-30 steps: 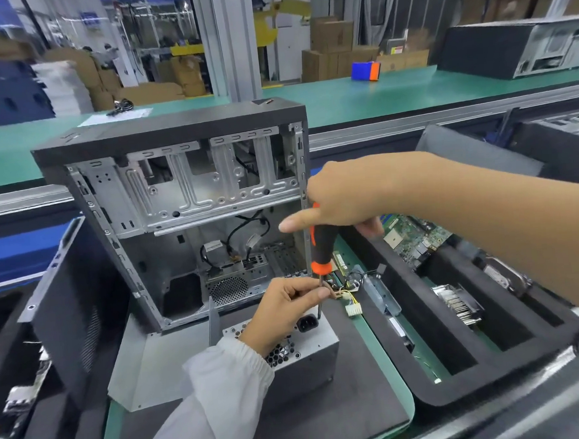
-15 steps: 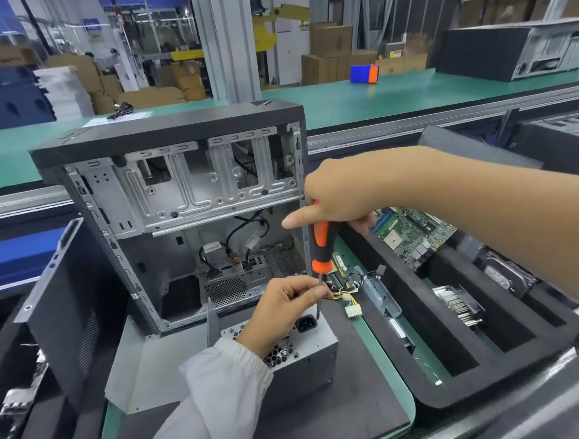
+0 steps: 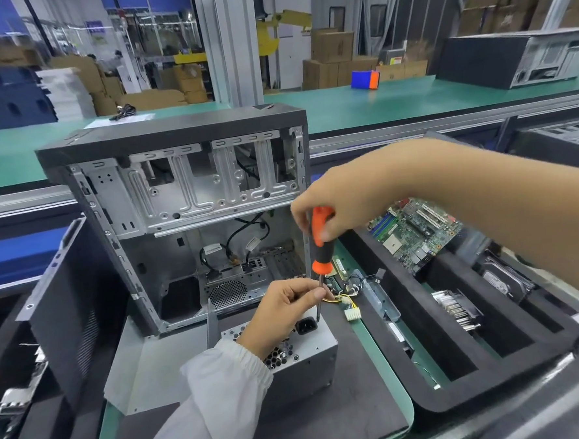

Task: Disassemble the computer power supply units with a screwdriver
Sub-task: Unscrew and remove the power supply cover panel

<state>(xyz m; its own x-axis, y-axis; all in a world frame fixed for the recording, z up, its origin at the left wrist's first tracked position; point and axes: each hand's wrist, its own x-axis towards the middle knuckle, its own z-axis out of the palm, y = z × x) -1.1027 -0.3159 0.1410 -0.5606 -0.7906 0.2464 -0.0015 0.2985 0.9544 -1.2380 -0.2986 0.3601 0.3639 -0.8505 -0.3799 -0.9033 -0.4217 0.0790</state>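
Note:
A grey metal power supply unit (image 3: 308, 349) lies on a dark mat in front of the open computer case (image 3: 192, 205). Its black power socket (image 3: 305, 326) faces up. An orange and black screwdriver (image 3: 320, 248) stands upright over the unit's far right corner. My right hand (image 3: 341, 204) grips its handle from above. My left hand (image 3: 287, 309) rests on the unit and pinches the thin metal shaft just above the tip. Yellow and black wires with a white plug (image 3: 349, 309) trail off behind the unit.
A black foam tray (image 3: 433, 380) at the right holds a green motherboard (image 3: 414, 230), a heatsink (image 3: 456, 307) and a drive. A black side panel (image 3: 62, 301) leans at the left. A loose grey panel (image 3: 148, 370) lies under the case. A green conveyor belt runs behind.
My right hand has shifted its fingers on the screwdriver handle, showing more of the orange top. My left hand stays on the shaft.

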